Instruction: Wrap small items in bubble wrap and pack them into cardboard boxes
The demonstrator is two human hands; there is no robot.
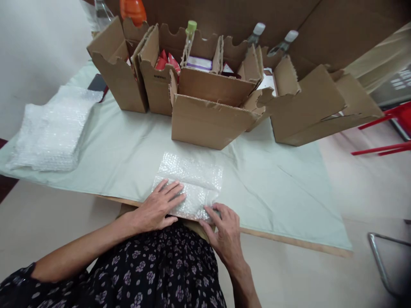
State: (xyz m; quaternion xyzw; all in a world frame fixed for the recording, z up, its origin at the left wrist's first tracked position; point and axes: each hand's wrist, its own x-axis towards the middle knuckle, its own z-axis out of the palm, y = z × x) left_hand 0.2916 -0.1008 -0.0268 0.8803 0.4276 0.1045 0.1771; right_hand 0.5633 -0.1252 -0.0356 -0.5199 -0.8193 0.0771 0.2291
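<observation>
A sheet of clear bubble wrap [192, 171] lies at the table's near edge, with a crease running across it. My left hand [160, 204] rests flat on its left part, fingers spread and pressing down. At the near right corner, my right hand [224, 226] has its fingers curled, the thumb and forefinger at the edge of the wrap. Whether anything lies under or inside the wrap cannot be made out.
A stack of bubble wrap sheets [54, 128] lies at left, beside a dark flat object [98, 82]. An open cardboard box [205, 122] stands beyond my hands. Behind it are several cut cardboard bins [157, 87], some holding small packets, and bottles [258, 30]. Pale green cloth [279, 188] covers the table.
</observation>
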